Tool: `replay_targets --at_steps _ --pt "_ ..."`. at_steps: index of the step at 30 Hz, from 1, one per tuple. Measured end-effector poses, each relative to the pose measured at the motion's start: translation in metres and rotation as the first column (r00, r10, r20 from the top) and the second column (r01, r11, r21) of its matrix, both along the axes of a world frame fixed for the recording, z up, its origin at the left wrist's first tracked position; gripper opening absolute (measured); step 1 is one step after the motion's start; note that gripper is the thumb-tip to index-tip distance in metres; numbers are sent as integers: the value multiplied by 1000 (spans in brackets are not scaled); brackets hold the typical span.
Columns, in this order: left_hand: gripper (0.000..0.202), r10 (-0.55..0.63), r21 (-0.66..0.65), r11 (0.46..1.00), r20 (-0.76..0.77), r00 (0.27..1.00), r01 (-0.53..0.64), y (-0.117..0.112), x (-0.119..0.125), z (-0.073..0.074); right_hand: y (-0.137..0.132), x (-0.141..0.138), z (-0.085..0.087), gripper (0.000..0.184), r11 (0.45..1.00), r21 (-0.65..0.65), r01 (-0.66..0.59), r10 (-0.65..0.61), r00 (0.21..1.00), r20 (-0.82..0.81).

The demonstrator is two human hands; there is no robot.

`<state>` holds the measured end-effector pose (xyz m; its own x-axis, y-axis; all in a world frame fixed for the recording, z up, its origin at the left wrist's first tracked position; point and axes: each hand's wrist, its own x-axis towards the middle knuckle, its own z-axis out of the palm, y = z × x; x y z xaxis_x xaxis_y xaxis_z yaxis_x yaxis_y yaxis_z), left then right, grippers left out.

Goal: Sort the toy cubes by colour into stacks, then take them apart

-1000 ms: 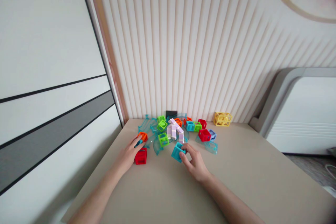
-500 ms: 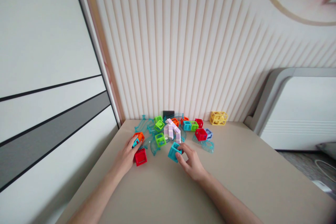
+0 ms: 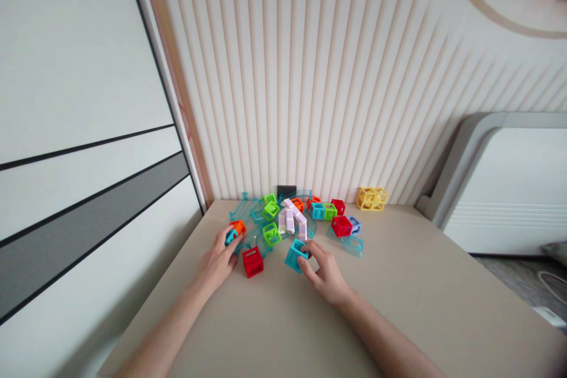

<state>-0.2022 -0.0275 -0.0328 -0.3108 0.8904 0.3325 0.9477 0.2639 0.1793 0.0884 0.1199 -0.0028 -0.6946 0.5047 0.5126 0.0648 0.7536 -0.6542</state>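
Note:
On the right, my right hand (image 3: 326,271) pinches an open-sided blue cube block (image 3: 295,256) between thumb and fingers, low over the table. My left hand (image 3: 218,257) has its fingers curled over a smaller-looking blue block (image 3: 230,237), mostly covered by them. An orange cube block (image 3: 240,227) touches or adjoins that blue one, just beyond the fingertips. Between my hands a red cube block (image 3: 253,261) sits on the table, close to the left thumb and apart from the blue cube.
Behind the hands lie green cube blocks (image 3: 271,234), pale lilac pieces (image 3: 289,220) and clear teal track parts (image 3: 252,209). Further right are a joined blue block (image 3: 318,211), a red block (image 3: 341,225) and a yellow frame block (image 3: 372,198). A ribbed wall (image 3: 283,71) borders the table.
The red cube has shifted to the right, away from my left hand, and turned. Both hands keep nearly the same places; the view has swung slightly.

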Motion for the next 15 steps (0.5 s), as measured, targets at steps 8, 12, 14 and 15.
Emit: replay_targets --at_steps 8,12,14,15 --pt "59 -7 -88 996 -49 999 2 0 -3 0 -1 1 1 15 1000 -29 -9 10 1000 15" --pt "56 -20 -85 996 -36 999 17 0 1 6 -2 1 3 16 999 -43 -4 5 1000 24" --pt "54 -23 -73 997 -23 999 21 -1 3 9 -2 1 3 16 999 -41 -5 6 1000 22" --pt "53 -23 -69 997 -23 999 21 -1 3 10 -1 1 3 16 999 -43 -7 8 1000 22"
